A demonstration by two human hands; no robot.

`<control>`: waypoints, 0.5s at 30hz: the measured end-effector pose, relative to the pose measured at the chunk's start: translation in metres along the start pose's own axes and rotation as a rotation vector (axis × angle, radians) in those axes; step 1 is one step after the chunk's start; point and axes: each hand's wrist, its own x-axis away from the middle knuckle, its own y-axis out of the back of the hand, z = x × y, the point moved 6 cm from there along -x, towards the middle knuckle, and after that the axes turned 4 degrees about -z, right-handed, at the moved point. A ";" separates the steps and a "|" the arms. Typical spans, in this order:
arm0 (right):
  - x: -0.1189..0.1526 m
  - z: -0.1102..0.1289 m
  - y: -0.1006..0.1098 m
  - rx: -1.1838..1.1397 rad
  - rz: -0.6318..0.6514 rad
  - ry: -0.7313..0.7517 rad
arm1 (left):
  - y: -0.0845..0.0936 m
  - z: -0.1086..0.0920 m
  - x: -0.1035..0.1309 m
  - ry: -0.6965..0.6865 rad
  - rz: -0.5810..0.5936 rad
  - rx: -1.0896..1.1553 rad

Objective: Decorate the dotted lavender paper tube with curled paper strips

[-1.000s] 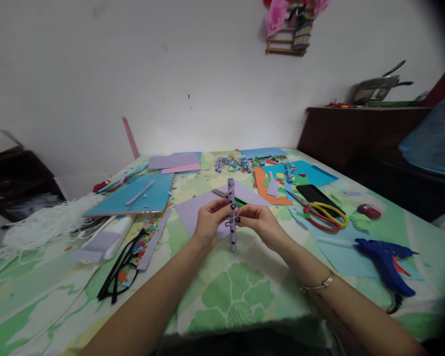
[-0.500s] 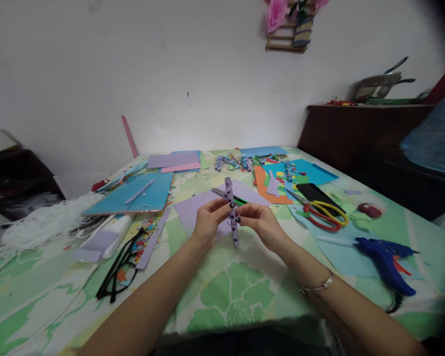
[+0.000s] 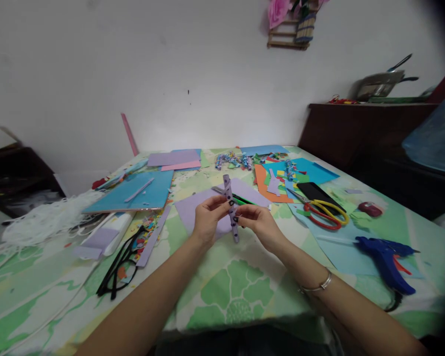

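Note:
A rolled purple paper tube with black dots (image 3: 234, 228) stands nearly upright, slightly tilted, between my hands above the table. My left hand (image 3: 209, 216) pinches it at mid-height from the left. From the right, my right hand (image 3: 258, 221) has its thumb and fingers closed at the tube's lower half, on what looks like a thin purple paper strip; the fingertips partly hide it. Behind the tube lies a purple paper sheet (image 3: 193, 210), with a green-handled cutter or knife (image 3: 243, 199) on it, partly covered by the tube.
Right: red-and-yellow-handled scissors (image 3: 324, 212), a black phone (image 3: 315, 194), a blue glue gun (image 3: 383, 254) and coloured paper scraps. Left: black eyeglasses (image 3: 120, 264), a blue board (image 3: 133, 193) and white cord (image 3: 48, 220). Decorated paper rolls (image 3: 246, 162) lie at the back.
The tube's top has tipped slightly left. A thin loop of strip seen beside the right fingers no longer shows clearly. Both hands stay in nearly the same place.

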 end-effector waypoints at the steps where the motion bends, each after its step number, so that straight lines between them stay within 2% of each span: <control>1: 0.000 0.000 0.000 0.008 -0.011 0.015 | 0.000 0.000 0.000 -0.002 0.004 -0.002; 9: -0.003 -0.005 -0.002 0.107 -0.031 0.110 | 0.001 0.002 -0.001 -0.014 0.030 -0.029; 15: -0.003 -0.004 -0.001 0.123 -0.018 0.121 | 0.000 0.003 -0.002 -0.010 0.038 -0.021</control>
